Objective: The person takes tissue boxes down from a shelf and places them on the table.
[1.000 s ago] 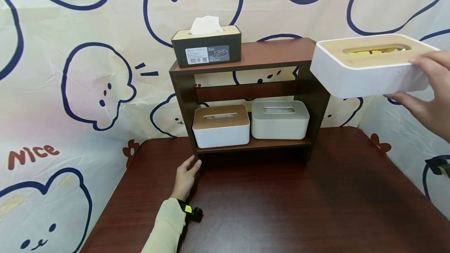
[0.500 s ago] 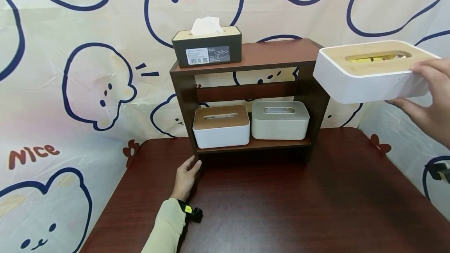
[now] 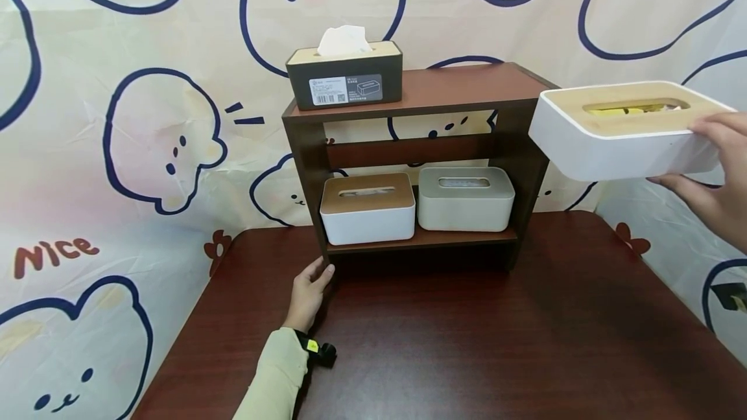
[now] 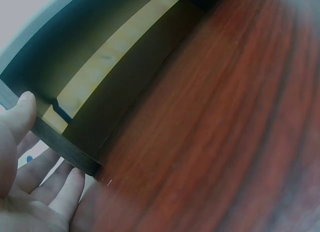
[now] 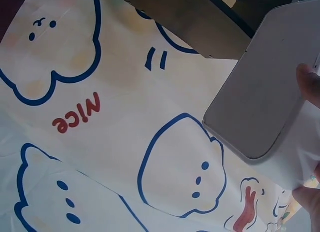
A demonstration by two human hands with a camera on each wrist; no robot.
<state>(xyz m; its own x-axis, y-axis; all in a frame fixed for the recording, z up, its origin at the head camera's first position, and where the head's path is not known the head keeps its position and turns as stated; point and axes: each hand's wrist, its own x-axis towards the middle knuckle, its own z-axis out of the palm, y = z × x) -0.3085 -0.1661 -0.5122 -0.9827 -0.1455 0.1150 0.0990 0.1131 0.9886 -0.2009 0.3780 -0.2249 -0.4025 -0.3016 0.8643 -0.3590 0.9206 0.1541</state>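
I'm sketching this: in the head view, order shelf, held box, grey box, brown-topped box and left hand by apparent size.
Shelf
Held box
Grey box and brown-topped box: too alike to rank
Left hand

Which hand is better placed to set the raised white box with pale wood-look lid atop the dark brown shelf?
Right, probably: the right hand holds that white box beside the dark brown shelf in the head view; the left hand grips the shelf's lower left side.

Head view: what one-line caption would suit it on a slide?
Left hand grips the side of the shelf; right hand holds a white box in midair.
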